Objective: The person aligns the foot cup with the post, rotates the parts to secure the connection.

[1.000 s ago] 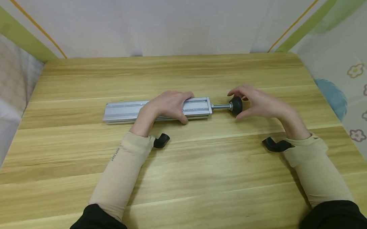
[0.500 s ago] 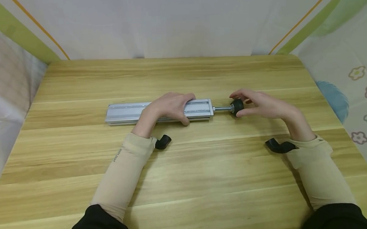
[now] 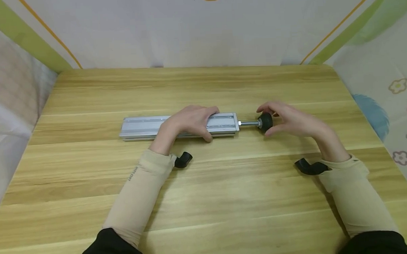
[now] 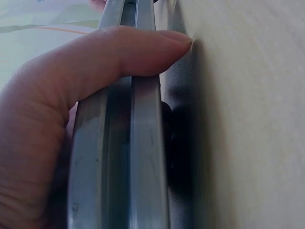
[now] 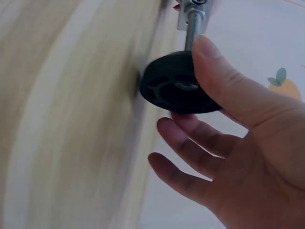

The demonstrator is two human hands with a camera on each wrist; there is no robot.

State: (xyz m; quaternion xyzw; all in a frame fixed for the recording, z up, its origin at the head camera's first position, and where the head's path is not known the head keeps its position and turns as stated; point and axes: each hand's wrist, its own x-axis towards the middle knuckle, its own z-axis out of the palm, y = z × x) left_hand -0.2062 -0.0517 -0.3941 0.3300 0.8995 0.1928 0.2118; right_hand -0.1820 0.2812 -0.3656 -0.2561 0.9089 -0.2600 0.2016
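A silver aluminium profile [image 3: 143, 126] lies lengthwise on the wooden table. My left hand [image 3: 190, 122] grips it from above, right of its middle, and the thumb [image 4: 143, 50] reaches down over the grooved near side. A threaded rod [image 3: 248, 123] with a nut comes out of the profile's right end and carries a round black leveling foot [image 3: 265, 122]. Around that foot curl the thumb and index finger of my right hand [image 3: 292, 118]. In the right wrist view the thumb lies along the side of the leveling foot [image 5: 171, 81], its other fingers bent below; the index fingertip is mostly hidden.
The wooden table [image 3: 226, 201] spreads out on all sides of the profile. Black curved pieces stick out of both sleeve cuffs, one at the left wrist [image 3: 183, 160] and one at the right wrist [image 3: 310, 167]. A white sheet [image 3: 193, 34] hangs behind the table.
The right thumb and fingers shift slightly around the leveling foot, closing in and then spreading a little. My left hand keeps its grip. The whole head view has drifted slightly.
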